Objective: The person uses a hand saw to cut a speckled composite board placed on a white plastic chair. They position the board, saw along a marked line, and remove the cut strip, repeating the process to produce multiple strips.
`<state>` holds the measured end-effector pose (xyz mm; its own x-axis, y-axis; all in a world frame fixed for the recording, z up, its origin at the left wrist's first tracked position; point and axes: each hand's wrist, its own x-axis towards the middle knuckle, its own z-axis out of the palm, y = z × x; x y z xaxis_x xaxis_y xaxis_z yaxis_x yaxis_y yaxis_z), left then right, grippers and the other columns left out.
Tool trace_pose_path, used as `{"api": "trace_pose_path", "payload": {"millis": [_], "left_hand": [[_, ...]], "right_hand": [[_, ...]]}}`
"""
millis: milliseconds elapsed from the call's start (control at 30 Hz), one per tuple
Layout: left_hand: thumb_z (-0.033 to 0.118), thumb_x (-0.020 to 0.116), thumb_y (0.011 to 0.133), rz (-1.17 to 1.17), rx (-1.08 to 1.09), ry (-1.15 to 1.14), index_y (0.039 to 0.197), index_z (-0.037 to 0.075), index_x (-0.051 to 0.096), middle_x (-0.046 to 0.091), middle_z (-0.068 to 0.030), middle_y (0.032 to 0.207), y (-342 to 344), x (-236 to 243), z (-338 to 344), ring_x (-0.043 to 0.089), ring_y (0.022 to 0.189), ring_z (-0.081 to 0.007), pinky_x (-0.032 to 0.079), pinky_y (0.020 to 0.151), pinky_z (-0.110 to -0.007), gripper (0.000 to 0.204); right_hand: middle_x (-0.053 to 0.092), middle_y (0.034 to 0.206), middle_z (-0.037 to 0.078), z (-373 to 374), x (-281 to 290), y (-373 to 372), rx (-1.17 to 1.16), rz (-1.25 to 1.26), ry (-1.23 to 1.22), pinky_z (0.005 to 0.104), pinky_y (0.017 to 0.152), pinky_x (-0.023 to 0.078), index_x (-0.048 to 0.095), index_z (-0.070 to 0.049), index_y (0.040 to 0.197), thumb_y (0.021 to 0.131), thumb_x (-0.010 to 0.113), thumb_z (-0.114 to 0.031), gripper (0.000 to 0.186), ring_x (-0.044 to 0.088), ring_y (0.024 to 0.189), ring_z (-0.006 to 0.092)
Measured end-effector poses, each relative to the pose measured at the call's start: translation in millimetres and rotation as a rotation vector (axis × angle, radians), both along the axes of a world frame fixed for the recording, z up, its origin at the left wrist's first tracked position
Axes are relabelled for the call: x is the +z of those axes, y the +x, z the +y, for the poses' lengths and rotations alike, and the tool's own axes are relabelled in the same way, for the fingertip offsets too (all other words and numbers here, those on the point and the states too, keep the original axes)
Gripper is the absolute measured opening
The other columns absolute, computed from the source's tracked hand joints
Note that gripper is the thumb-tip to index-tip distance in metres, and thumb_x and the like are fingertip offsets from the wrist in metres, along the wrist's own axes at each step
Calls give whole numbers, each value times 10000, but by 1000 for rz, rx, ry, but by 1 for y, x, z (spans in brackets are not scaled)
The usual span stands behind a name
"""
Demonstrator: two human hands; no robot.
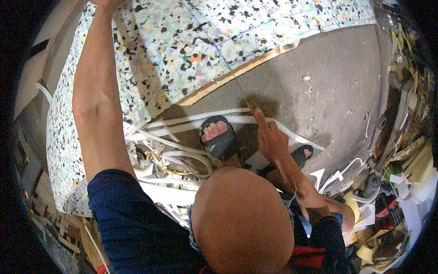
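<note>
My left arm stretches forward along the left side over a large speckled foam sheet (169,59), white with black, purple and orange flecks. Only a sliver of my left hand (104,2) shows at the top edge; its fingers are cut off by the frame. My right hand (273,141) is closed around the handle of a thin-bladed knife (257,114). The narrow dark blade points up and left, its tip at or close to the sheet's near edge. Blue lines are drawn on the sheet. A tan strip (214,89) shows along its near edge.
White foam strips (200,122) lie across the floor around my black sandals (218,137). Tangled offcuts (182,160) pile up beneath the sheet's near left side. At right are scraps (401,192) and a dark metal bar (390,118). Bare grey-brown floor (333,86) lies beyond my right hand.
</note>
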<state>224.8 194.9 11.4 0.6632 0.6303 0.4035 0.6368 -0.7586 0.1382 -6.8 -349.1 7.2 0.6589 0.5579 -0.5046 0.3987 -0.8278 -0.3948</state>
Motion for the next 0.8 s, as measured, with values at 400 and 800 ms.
{"api": "trace_pose_path", "payload": {"millis": [400, 800], "left_hand": [[522, 513, 1023, 76, 5, -251, 1263, 8, 647, 668, -257, 1265, -4, 17, -15, 608, 1230, -431, 446, 1056, -539, 583], [466, 658, 981, -223, -57, -326, 1094, -55, 721, 738, -246, 1048, -153, -8, -2, 699, 973, -334, 517, 873, -414, 536]], "right_hand": [[634, 926, 179, 41, -52, 25, -10, -174, 239, 480, 529, 533, 335, -224, 1609, 941, 616, -94, 736, 649, 663, 362], [512, 1513, 181, -96, -39, -46, -71, 251, 53, 474, 1132, 408, 292, -168, 1628, 1026, 468, -70, 635, 516, 1338, 373]]}}
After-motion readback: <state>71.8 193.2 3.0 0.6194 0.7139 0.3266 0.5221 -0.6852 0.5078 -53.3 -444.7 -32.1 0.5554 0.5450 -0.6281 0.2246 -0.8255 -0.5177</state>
